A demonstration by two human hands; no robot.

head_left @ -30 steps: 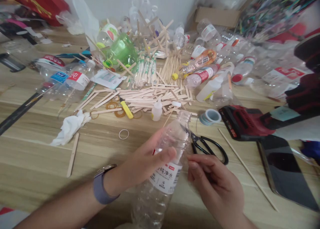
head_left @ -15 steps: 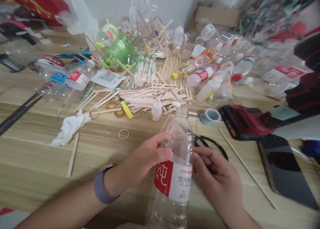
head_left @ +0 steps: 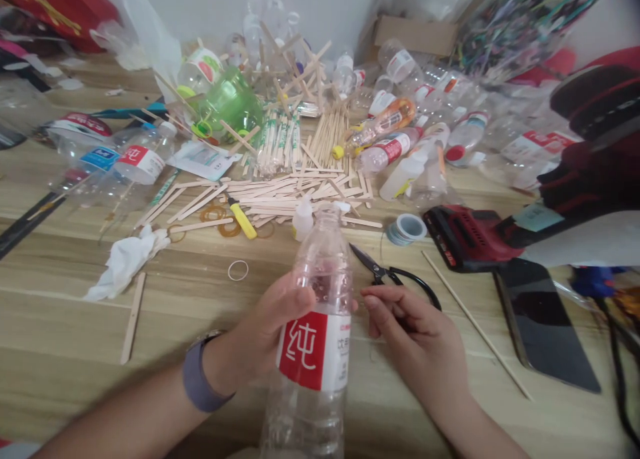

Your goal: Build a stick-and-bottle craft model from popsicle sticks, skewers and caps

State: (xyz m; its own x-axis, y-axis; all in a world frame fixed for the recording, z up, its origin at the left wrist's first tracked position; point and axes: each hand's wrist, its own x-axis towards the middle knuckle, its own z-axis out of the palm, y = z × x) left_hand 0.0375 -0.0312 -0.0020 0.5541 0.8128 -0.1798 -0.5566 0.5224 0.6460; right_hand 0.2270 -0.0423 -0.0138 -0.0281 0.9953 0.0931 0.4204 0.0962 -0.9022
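My left hand [head_left: 273,319] is wrapped round a clear plastic bottle [head_left: 307,412], its thumb across the front above the red and white label. The bottle has no cap and leans slightly, with its neck pointing away from me. Just right of it, my right hand [head_left: 423,335] is closed in a pinch, thumb against forefinger. What it pinches, if anything, is too fine to make out. Beyond that hand lie black-handled scissors [head_left: 381,272], partly covered by its fingers. A spool of thin wire or line [head_left: 406,229] stands behind the scissors.
Flat wooden sticks [head_left: 280,195] are heaped mid-table, with a yellow-handled tool [head_left: 243,220] and a small dropper bottle [head_left: 303,220] beside them. A red and black power tool [head_left: 470,235], a phone [head_left: 545,325] and a thin stick [head_left: 475,322] lie right. Many bottles fill the back.
The bottle has shifted left and turned a little, showing more of the red label. My right hand has come away from its side, and more of the scissors shows between them.
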